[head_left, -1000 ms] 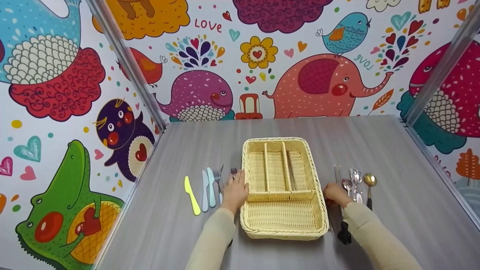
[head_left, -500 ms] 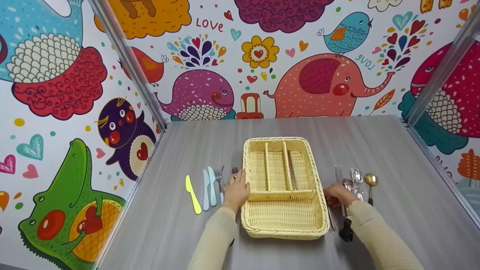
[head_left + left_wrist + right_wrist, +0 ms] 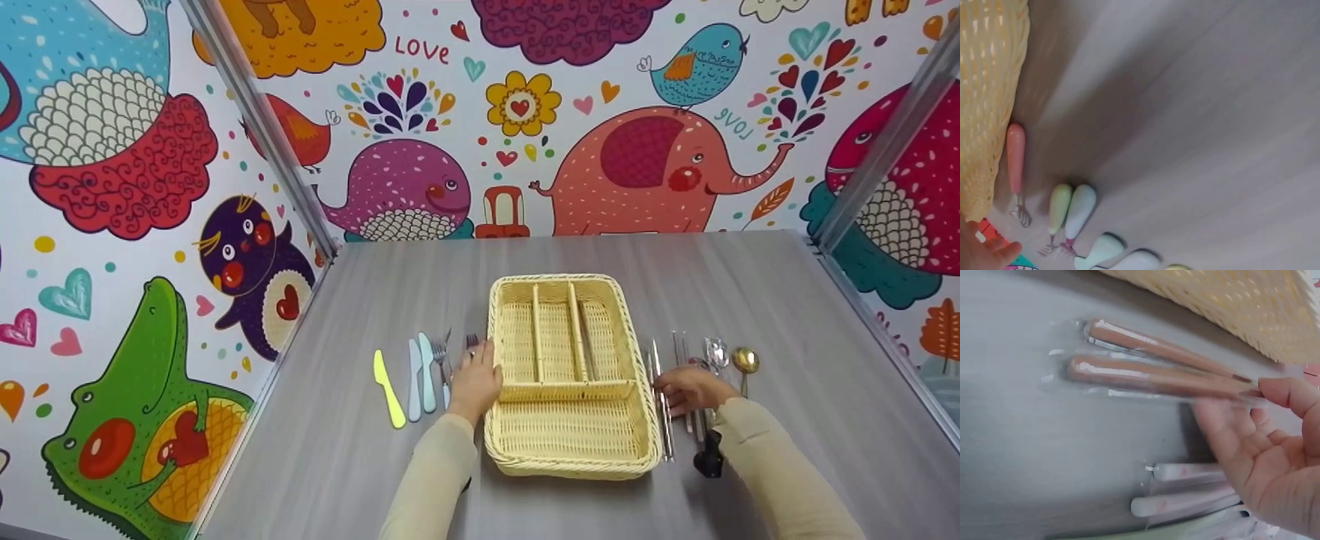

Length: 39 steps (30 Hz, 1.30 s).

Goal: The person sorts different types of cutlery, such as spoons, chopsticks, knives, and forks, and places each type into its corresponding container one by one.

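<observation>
A pale woven basket (image 3: 570,466) with dividers stands mid-table. My left hand (image 3: 474,381) rests against its left side, fingers extended. At the right side, my right hand (image 3: 696,390) pinches a pair of brown-handled chopsticks (image 3: 1140,377) in clear plastic between thumb and fingers, at their narrow part. In the head view these chopsticks (image 3: 667,431) lie along the basket's right side, partly behind the fingertips. One dark stick (image 3: 586,341) leans in the basket's back right compartment. Near my left hand lie a pink-handled fork (image 3: 1016,160), a green-handled fork (image 3: 1060,208) and a light blue-handled fork (image 3: 1080,211).
Further left lie a yellow knife (image 3: 388,390), a light blue knife (image 3: 414,386) and a teal knife (image 3: 427,375). Beyond my right hand are a gold spoon (image 3: 745,361), a wrapped spoon (image 3: 716,351) and wrapped white-handled utensils (image 3: 1185,502). Patterned walls (image 3: 517,172) enclose the table.
My right hand has shifted slightly right, away from the basket's side, and the wrapped chopsticks show much more between hand and basket. The left hand stays against the basket.
</observation>
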{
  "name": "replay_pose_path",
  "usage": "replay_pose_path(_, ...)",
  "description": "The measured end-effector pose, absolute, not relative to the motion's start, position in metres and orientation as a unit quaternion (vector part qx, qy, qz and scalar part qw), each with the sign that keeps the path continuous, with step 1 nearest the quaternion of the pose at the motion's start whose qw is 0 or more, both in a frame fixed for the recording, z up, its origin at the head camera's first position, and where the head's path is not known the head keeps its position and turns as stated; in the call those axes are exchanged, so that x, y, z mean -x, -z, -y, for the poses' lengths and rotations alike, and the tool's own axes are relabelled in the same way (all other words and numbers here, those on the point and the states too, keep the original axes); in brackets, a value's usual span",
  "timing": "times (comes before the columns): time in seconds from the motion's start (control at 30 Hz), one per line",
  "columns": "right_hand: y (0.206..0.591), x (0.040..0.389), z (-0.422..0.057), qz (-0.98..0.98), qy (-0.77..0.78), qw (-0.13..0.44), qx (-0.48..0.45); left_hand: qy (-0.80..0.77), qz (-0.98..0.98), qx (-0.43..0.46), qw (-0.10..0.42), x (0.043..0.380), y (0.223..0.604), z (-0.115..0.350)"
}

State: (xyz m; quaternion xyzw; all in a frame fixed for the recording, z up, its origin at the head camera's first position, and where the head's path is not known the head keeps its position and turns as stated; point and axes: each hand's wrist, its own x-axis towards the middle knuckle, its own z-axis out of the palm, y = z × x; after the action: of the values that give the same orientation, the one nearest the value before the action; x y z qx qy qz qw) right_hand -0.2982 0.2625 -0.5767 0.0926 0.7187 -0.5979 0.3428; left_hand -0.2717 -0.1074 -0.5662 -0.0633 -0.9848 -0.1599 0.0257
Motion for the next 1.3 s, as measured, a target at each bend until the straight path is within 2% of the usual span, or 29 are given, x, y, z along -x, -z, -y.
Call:
replay_pose_path(0.17, 0.569, 0.3, -0.266, -0.702, 0.63, 0.324, -0.069, 0.163, 0.984, 0.065, 0.022, 0.271, 0.566, 0.107)
replay_pose_path(0.43, 0.533, 0.32, -0.258, -0.76, 0.625, 0.159, -0.081, 0.157, 0.984, 0.068, 0.041, 0.269, 0.564, 0.107)
replay_pose_path(0.63, 0.5, 0.336, -0.246, -0.773, 0.622, 0.099, -0.073, 0.145, 0.986, 0.063, 0.042, 0.269, 0.564, 0.106)
replay_pose_path(0.9, 0.48, 0.348, -0.22, -0.798, 0.596, 0.068, -0.058, 0.126, 0.99, 0.059, 0.04, 0.271, 0.565, 0.108)
replay_pose_path(1.3, 0.496, 0.359, -0.164, -0.793, 0.602, 0.067, -0.059, 0.123, 0.99, 0.051, 0.036, 0.27, 0.565, 0.105)
